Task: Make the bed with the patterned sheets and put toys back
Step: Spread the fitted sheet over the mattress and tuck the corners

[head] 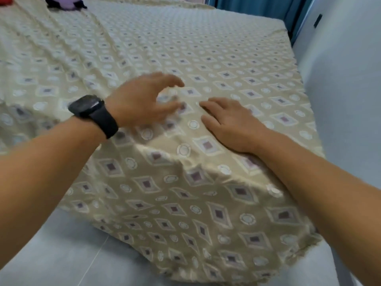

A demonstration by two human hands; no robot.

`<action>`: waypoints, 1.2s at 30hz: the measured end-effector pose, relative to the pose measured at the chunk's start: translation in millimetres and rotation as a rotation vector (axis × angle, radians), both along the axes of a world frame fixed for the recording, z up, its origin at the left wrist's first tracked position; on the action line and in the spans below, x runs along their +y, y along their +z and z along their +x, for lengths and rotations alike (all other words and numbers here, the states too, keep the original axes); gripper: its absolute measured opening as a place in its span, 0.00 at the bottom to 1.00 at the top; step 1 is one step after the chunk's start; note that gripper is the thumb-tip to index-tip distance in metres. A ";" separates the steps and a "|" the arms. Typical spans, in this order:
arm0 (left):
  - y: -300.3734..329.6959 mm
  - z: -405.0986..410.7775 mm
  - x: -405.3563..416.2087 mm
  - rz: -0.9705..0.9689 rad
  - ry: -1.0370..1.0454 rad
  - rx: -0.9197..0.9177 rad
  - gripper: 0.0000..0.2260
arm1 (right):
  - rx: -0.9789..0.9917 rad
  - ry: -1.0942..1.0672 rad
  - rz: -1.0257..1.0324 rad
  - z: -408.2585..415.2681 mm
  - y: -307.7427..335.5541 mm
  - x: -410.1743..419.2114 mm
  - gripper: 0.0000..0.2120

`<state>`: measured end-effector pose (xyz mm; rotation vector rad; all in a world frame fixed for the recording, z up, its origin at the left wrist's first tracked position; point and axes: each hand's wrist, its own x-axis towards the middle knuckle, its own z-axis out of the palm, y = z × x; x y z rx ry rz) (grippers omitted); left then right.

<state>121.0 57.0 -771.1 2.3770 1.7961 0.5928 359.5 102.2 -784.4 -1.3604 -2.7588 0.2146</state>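
A beige patterned sheet (185,58) with diamonds and circles covers the bed and hangs over its near corner. My right hand (231,122) lies flat on the sheet near that corner, fingers straight. My left hand (142,100), with a black watch on the wrist, hovers just to its left, fingers spread and slightly bent, blurred by motion and holding nothing. Long wrinkles run across the left part of the sheet. At the far left end of the bed lie a purple and black toy (64,2) and a red toy (5,0), both partly cut off by the frame.
A pale wall (346,83) runs close along the bed's right side. Blue curtains (253,6) hang beyond the far end. Grey tiled floor (68,254) shows below the hanging sheet at the bottom left.
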 end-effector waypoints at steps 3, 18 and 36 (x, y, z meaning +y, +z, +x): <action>-29.5 -4.7 -3.1 -0.232 0.011 0.293 0.31 | -0.060 0.080 -0.076 12.0 -16.2 -4.5 0.34; -29.8 28.8 -47.7 -0.390 -0.072 0.370 0.41 | -0.372 0.026 -0.386 4.9 -3.1 -34.3 0.46; 360.7 21.9 -158.0 -1.128 0.494 -0.463 0.22 | -0.368 0.022 -0.937 -55.3 389.4 -92.3 0.31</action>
